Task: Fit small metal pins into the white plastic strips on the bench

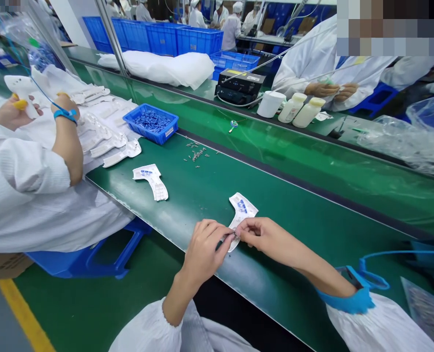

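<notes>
My left hand (pixel 206 248) and my right hand (pixel 264 235) meet over a curved white plastic shell (pixel 237 216) on the green bench. Thumb and fingers of both hands are pinched around a small metal part (pixel 234 234), mostly hidden by the fingertips. Blue pieces (pixel 242 206) sit in the shell's wide upper end, while its lower end is partly covered by my hands. To the left lies a second white shell (pixel 157 187), open side up, also with blue pieces in it. Small metal pieces (pixel 198 154), like screws, are scattered beyond the shells.
A blue bin (pixel 127 122) of small blue parts stands at the back left. Beside it, a co-worker's hands (pixel 65 105) handle white shells (pixel 121 151). White bottles (pixel 308 112) and a black box (pixel 239 85) stand across the green strip. A blue wrist strap (pixel 361 298) trails a cord.
</notes>
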Motion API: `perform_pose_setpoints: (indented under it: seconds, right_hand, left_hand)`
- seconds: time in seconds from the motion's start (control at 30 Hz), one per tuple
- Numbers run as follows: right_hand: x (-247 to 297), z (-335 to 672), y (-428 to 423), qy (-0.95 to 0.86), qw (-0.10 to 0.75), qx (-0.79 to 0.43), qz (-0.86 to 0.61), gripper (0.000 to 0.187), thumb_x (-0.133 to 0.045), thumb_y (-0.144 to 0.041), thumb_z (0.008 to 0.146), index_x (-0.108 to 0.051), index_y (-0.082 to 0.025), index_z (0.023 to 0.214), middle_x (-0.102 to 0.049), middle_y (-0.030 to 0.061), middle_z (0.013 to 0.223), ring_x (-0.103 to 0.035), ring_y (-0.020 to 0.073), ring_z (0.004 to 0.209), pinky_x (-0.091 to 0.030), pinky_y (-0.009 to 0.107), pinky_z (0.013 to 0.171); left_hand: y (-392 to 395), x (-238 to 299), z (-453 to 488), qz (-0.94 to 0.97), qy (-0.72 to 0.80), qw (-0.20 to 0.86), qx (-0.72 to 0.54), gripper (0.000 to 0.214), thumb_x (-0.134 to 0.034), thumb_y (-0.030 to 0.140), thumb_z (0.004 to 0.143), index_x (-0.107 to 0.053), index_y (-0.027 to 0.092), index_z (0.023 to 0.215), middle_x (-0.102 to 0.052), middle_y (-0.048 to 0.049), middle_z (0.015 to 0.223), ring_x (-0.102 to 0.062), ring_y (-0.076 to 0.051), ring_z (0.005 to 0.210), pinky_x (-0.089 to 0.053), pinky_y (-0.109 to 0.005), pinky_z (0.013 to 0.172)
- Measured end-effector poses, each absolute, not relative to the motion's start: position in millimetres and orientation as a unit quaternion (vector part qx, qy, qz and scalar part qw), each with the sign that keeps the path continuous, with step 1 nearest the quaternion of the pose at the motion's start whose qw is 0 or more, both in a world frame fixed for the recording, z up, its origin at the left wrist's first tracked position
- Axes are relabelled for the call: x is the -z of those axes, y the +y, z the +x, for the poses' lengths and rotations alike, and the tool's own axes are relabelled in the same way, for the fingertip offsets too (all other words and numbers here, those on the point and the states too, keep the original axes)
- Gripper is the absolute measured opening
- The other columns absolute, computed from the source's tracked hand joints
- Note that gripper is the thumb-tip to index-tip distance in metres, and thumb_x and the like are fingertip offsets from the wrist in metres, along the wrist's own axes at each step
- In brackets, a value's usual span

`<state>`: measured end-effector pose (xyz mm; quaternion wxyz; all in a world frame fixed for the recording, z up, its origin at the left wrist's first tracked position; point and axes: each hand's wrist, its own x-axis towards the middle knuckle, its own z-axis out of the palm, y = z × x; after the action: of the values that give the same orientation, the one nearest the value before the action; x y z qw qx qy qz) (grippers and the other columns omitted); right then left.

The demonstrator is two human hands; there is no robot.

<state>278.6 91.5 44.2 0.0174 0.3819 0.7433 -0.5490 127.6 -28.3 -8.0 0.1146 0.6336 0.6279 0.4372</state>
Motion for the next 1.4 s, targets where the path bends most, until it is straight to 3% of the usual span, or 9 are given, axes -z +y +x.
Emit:
perform_pose_setpoints:
  seconds: [0.2,0.37,0.53,0.73,1.23,1.4]
  right_hand:
    - [-51.1,274.7,83.3,0.788,-0.025,0.478,0.388,0.018,-0.056,-0.036,0.09,-0.068,-0.022,0.088,-0.069,-0.0007,0.079,-0.057,0.0144,0.068,-0.041,0.026,0.063]
    - [-54.1,274.5,88.2,0.799,-0.002,0.461,0.387,0.022,-0.052,-0.037,0.092,-0.068,-0.022,0.087,-0.07,0.0006,0.08,-0.059,0.0164,0.072,-0.04,0.027,0.064]
    - [-52.2,273.5,98.8,0.814,0.065,0.418,0.398,0.023,-0.051,-0.036,0.092,-0.067,-0.021,0.085,-0.067,0.0019,0.074,-0.057,0.0175,0.067,-0.035,0.028,0.059]
    - [-54.1,266.4,104.8,0.827,0.103,0.391,0.39,0.021,-0.05,-0.032,0.091,-0.065,-0.022,0.079,-0.066,0.0012,0.073,-0.056,0.0177,0.067,-0.035,0.027,0.058]
    - [-53.0,262.3,104.0,0.859,0.14,0.265,0.415,0.01,-0.054,-0.032,0.093,-0.055,-0.023,0.088,-0.069,0.0022,0.087,-0.06,0.0194,0.073,-0.031,0.027,0.058]
    - [-44.1,261.3,111.4,0.857,0.14,0.283,0.406,0.009,-0.056,-0.031,0.091,-0.053,-0.023,0.087,-0.068,0.0028,0.086,-0.061,0.0198,0.075,-0.032,0.027,0.059]
  left_hand:
    - [-27.5,10.2,131.0,0.615,0.667,0.087,-0.412,0.005,-0.059,0.019,0.094,-0.062,0.019,0.09,-0.067,-0.0011,0.084,-0.057,-0.019,0.086,-0.043,-0.035,0.078]
    - [-26.1,10.3,131.4,0.626,0.655,0.078,-0.416,0.006,-0.058,0.022,0.096,-0.063,0.02,0.097,-0.068,-0.0022,0.09,-0.058,-0.019,0.091,-0.045,-0.035,0.081]
    - [-25.6,6.8,130.4,0.655,0.653,0.108,-0.366,0.029,-0.065,0.033,0.092,-0.059,0.02,0.117,-0.067,-0.006,0.112,-0.057,-0.024,0.11,-0.046,-0.04,0.092]
    - [-24.3,6.5,130.4,0.658,0.662,0.112,-0.34,0.032,-0.068,0.034,0.09,-0.059,0.02,0.117,-0.068,-0.0057,0.112,-0.057,-0.025,0.112,-0.046,-0.042,0.093]
    - [-24.4,7.4,130.2,0.654,0.664,0.128,-0.339,0.03,-0.066,0.034,0.091,-0.061,0.022,0.118,-0.068,-0.0053,0.112,-0.056,-0.026,0.114,-0.045,-0.042,0.093]
    - [-24.5,7.8,131.1,0.657,0.663,0.124,-0.336,0.03,-0.067,0.034,0.091,-0.062,0.022,0.117,-0.069,-0.0045,0.108,-0.055,-0.026,0.114,-0.045,-0.043,0.093]
